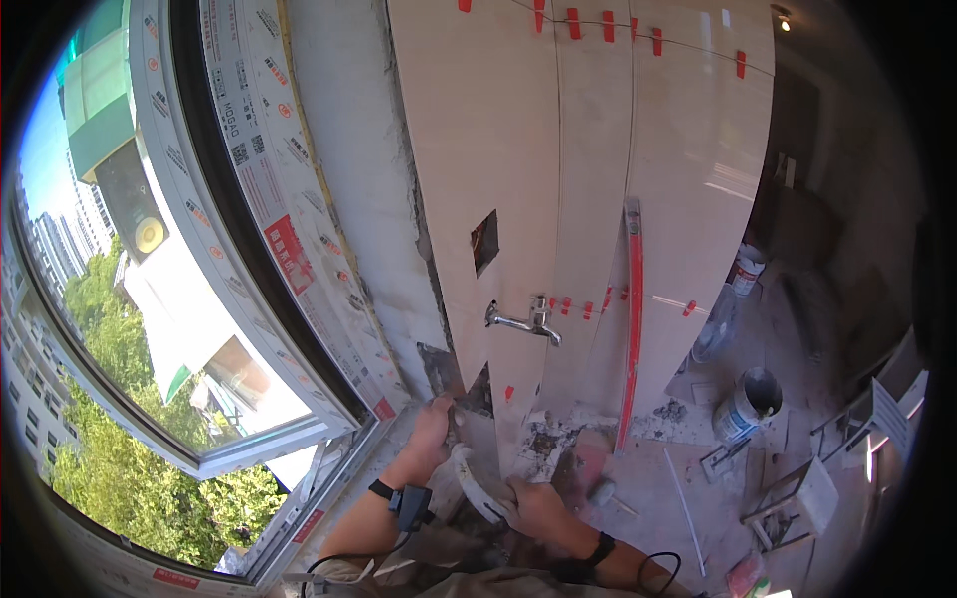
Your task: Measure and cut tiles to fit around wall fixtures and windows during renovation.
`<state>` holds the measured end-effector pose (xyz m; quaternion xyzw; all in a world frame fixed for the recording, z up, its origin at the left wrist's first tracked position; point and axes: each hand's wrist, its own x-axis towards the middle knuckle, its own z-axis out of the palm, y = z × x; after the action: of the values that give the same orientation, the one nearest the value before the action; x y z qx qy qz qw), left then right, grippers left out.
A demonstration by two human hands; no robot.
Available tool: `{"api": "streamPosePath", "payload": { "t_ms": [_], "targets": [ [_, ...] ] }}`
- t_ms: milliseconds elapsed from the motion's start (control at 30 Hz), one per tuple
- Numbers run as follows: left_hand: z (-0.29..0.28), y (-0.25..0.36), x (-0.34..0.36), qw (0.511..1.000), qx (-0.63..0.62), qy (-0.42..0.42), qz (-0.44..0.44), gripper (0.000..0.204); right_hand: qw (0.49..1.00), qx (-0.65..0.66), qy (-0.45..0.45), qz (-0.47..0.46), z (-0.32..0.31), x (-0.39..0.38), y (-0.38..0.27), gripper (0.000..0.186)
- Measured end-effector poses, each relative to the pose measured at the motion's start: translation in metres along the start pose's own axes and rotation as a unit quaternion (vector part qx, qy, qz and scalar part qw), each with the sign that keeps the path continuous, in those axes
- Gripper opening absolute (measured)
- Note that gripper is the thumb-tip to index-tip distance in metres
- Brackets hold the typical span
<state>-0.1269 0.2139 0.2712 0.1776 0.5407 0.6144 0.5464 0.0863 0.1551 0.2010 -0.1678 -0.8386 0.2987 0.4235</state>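
At the foot of the tiled wall (478,120), my left hand (429,429) has its fingers closed by a narrow greyish piece (469,434); what they grip is unclear. Lower right, my right hand (528,503) grips a pale, dusty, curved object (474,483) that reaches up toward my left hand; its kind is unclear. Above both hands a chrome tap (523,321) sticks out of the tiles, below a dark square cut-out (484,242). Red clips (608,27) sit along the tile joints.
An open window (249,448) is at left. A long red level (633,329) leans on the tiles. At right stand buckets (748,404), a small stool (797,498) and metal items (892,414). A white rod (683,508) and rubble (553,439) lie on the floor.
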Motion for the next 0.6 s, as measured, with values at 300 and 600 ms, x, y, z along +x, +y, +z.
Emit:
{"api": "streamPosePath", "payload": {
  "t_ms": [300,600],
  "targets": [
    [-0.01,0.005,0.032,0.999,-0.015,-0.044,-0.004,0.02,0.98,-0.111,-0.1,0.133,-0.01,0.022,0.004,0.023],
    [-0.008,0.003,0.01,0.998,0.013,-0.055,0.023,0.019,0.999,-0.02,0.003,0.033,-0.011,0.009,-0.017,0.023]
  ]
}}
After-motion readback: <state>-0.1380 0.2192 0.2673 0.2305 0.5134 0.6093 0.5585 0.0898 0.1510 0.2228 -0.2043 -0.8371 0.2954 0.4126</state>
